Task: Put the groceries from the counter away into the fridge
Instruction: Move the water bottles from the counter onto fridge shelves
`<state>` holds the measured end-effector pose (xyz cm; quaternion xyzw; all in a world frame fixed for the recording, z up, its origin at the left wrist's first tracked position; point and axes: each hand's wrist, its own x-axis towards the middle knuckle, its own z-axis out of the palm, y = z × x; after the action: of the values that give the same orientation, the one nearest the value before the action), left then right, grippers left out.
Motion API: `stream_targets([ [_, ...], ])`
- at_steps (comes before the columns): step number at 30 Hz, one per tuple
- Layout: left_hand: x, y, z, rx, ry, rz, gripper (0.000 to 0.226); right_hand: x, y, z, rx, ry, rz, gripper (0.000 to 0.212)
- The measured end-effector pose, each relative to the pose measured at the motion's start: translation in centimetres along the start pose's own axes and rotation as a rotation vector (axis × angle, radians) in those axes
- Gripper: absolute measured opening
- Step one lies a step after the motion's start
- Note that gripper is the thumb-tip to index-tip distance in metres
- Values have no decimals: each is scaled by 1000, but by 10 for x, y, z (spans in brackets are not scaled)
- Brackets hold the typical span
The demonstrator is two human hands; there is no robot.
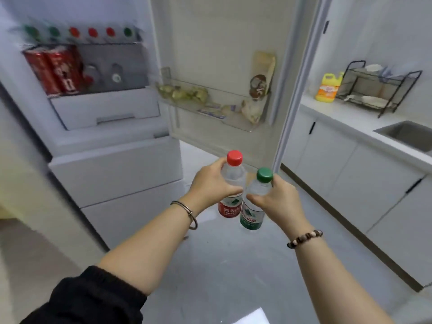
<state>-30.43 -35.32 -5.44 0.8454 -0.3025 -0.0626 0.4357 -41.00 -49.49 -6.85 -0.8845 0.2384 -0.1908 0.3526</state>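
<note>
My left hand [210, 183] grips a water bottle with a red cap and red label [230, 206]. My right hand [278, 195] grips a water bottle with a green cap and green label [252, 217]. Both bottles are upright, side by side, held over the floor in front of the open fridge [105, 108]. Inside it, a row of bottles with red and green caps [92, 32] stands on the upper shelf. Red cola cans [55, 71] sit on the shelf below. The open fridge door [222, 43] carries a shelf with produce and packets [184, 92].
A white counter [346, 118] runs along the right with a yellow detergent bottle [327, 88], a black dish rack [376, 87] and a sink [411, 134]. White cabinets [350, 174] stand below it. The closed lower fridge drawers [117, 174] are to the left of my hands.
</note>
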Motion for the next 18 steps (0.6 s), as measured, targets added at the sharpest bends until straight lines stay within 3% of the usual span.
stream_targets([
  [5,11,-57,-74,41,125,-109,51,36,-67,71,2,-101,-125,36],
  [10,38,-109,-152,63,271,-122,57,76,-132,137,-11,-147,-220,40],
  [18,103,-172,-267,24,390,-88,56,147,-235,218,67,-72,-231,39],
])
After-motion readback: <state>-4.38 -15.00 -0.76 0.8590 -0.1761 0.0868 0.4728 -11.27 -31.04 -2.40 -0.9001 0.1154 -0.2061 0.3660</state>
